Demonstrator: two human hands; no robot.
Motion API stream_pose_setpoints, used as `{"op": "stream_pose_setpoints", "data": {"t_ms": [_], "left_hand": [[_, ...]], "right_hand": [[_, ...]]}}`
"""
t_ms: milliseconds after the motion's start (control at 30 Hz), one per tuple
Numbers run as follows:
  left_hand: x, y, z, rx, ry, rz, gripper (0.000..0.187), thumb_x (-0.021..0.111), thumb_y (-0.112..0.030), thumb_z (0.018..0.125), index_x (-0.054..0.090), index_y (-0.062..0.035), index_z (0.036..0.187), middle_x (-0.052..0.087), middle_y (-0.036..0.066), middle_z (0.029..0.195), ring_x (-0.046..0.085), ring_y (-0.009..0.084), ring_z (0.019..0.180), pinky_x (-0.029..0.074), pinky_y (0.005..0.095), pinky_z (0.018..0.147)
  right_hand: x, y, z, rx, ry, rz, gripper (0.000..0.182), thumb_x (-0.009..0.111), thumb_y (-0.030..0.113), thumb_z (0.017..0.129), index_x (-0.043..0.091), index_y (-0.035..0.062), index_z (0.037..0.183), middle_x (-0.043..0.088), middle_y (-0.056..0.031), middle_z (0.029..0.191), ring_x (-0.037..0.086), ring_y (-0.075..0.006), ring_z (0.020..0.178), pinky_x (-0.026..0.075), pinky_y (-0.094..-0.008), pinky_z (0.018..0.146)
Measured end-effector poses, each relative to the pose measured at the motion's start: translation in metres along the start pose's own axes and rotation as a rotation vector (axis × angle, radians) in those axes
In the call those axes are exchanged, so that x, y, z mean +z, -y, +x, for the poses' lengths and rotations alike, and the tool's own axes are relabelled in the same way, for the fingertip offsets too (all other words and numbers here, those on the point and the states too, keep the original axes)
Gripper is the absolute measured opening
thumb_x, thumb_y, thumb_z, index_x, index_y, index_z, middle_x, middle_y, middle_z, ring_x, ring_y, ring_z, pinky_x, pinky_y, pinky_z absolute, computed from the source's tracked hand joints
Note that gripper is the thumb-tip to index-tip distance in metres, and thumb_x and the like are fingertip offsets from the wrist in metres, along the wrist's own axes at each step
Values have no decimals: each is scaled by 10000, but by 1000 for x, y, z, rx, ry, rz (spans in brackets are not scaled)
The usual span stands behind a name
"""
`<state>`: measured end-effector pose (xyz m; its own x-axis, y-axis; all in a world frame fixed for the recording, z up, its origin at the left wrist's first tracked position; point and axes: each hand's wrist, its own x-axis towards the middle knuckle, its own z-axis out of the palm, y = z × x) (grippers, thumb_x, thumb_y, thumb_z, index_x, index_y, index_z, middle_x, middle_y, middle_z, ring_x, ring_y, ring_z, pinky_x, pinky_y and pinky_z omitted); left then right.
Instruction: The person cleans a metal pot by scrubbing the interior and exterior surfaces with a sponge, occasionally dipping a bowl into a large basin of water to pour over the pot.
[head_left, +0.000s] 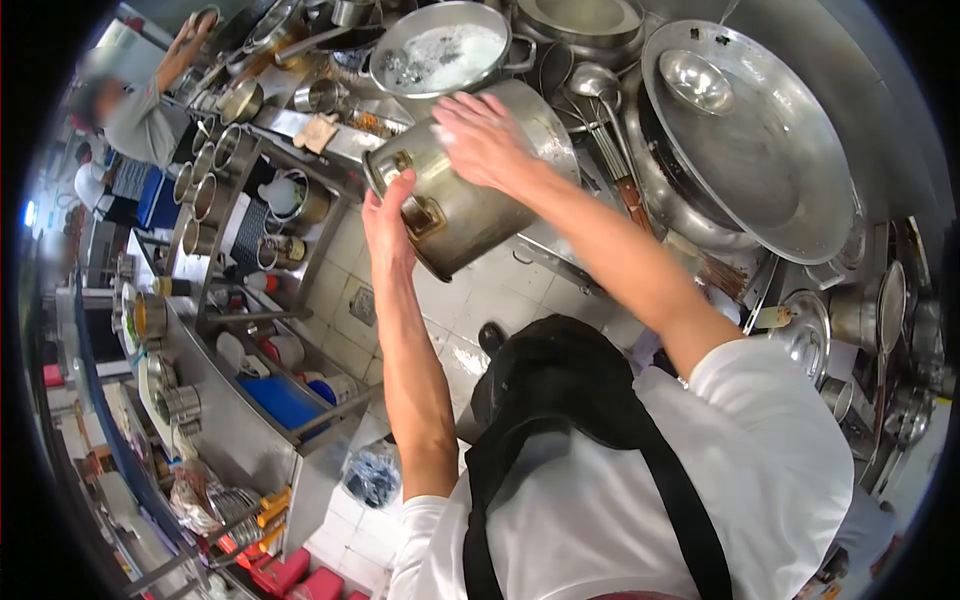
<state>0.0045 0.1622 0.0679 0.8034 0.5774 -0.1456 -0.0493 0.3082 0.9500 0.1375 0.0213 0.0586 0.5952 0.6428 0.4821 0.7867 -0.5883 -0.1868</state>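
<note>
A large metal stockpot [487, 200] lies tipped on its side in front of me, over the edge of the worktop. My left hand [388, 222] grips it by its rim and side handle [422, 214], thumb on top; the other fingers are hidden. Against the pot's upper side rests my right hand [482, 138], slightly blurred, fingers stretched out and whitish at the tips. Just beyond the pot stands a wide two-handled pan [440, 50] of foamy, cloudy water.
A huge shallow pan [770, 130] with a ladle [697, 82] lies at the right. Wood-handled utensils [632, 200] sit beside the stockpot. At the left are steel shelves with several pots [212, 198]. A co-worker [145, 120] stands far left. A lined bin [372, 474] is on the floor.
</note>
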Motion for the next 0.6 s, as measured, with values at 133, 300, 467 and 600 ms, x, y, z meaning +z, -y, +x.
{"op": "stream_pose_setpoints", "data": {"t_ms": [133,300,467,600], "left_hand": [[8,-8,-9,-24,8,-32,497,806,-240,846,621,26,1223,696,106,1072,696,205,886,570,349,749],[10,-9,-1,-17,67,-31,557,796,-317,842,614,25,1242,664,115,1096,675,217,940,561,368,805],[5,-15,11,-73,67,-105,454,811,-253,841,648,28,1159,693,108,996,689,201,804,569,345,679],[-3,-8,16,-37,73,-43,484,818,-260,836,641,30,1181,691,107,1049,682,212,885,562,349,732]], "right_hand": [[-13,33,-31,-204,1,121,499,490,280,1020,549,37,1452,541,-107,1525,465,-274,1437,263,-466,1241],[-35,-77,-52,26,-107,-78,492,559,205,955,588,109,1436,551,-78,1520,471,-279,1430,321,-470,1200],[-9,27,-69,-1,-98,5,423,552,226,981,625,153,1391,581,-70,1488,473,-251,1430,287,-507,1218],[-21,-20,-79,-59,-102,19,398,504,239,1013,629,125,1373,601,-65,1465,477,-251,1423,300,-499,1214]]}}
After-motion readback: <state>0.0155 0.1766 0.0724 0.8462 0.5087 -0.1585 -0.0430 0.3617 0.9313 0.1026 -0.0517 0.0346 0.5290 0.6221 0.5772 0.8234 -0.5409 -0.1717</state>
